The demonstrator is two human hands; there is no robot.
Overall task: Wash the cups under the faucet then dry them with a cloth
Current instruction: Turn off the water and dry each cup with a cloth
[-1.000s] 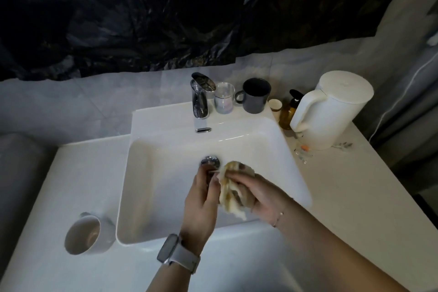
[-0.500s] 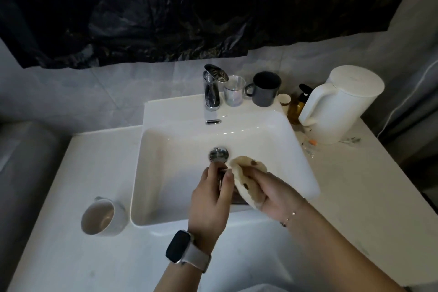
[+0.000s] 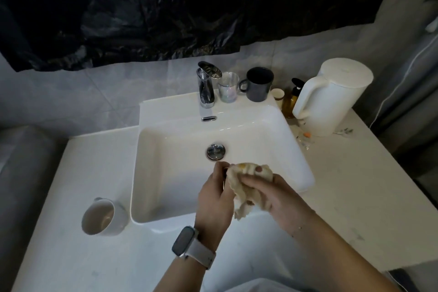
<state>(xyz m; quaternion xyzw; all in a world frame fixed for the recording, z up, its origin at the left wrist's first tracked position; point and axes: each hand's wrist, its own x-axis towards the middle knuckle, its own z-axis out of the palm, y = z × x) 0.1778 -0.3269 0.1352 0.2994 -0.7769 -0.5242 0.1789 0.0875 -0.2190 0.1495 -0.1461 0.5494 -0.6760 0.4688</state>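
While both hands hold on, the cloth (image 3: 248,182) now covers the cup.

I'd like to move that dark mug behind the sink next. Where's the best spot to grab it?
Take the dark mug by its handle, which sticks out on its left toward the clear glass. That glass stands close, so coming down from above and hooking the handle is probably easier than reaching in from the side. The mug stands upright on the sink ledge, so a straight lift should free it.

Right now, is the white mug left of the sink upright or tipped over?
Tipped. The white mug lies on its side on the counter, its open mouth facing the camera.
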